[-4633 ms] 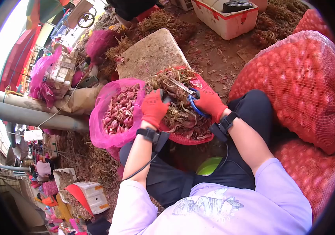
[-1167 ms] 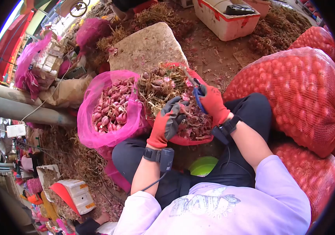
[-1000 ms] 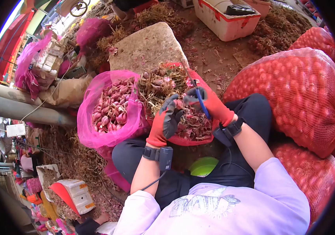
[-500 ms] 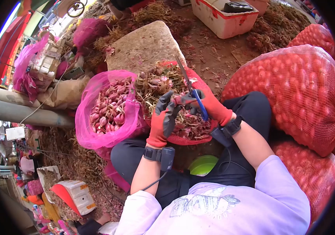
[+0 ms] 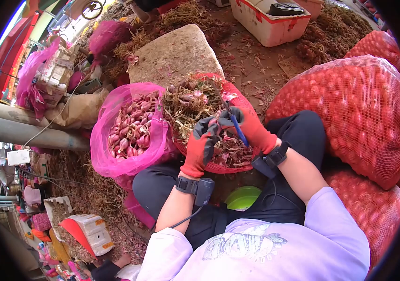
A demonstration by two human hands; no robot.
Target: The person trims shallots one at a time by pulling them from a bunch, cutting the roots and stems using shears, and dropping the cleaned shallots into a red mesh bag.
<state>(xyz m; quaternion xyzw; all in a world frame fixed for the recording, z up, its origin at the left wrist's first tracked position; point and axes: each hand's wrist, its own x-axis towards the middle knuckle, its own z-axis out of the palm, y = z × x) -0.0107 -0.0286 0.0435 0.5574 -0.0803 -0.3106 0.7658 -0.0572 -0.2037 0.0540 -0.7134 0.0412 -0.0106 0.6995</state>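
My left hand (image 5: 201,146), in a red and dark grey glove, is closed with a shallot (image 5: 213,125) pinched at its fingertips. My right hand (image 5: 256,131), gloved alike, grips blue-handled scissors (image 5: 239,128) beside it. The blades point up and away from me and are partly lost against the pile. Below both hands lies a red mesh bag (image 5: 251,104) bearing untrimmed shallots with dry stems and roots (image 5: 188,100), plus loose skins (image 5: 232,152). Left of it, an open pink mesh bag (image 5: 98,140) holds clean shallots (image 5: 132,126).
Full red mesh sacks of shallots (image 5: 345,107) stand at my right. A stained foam slab (image 5: 172,51) lies ahead, with a white foam box (image 5: 275,28) behind it. A green bowl (image 5: 243,197) sits between my legs. Grey pipes (image 5: 31,131) run along the left.
My left hand has moved slightly right, closer to the right hand. The scissors have turned, and their blades now reach less high and show less clearly.
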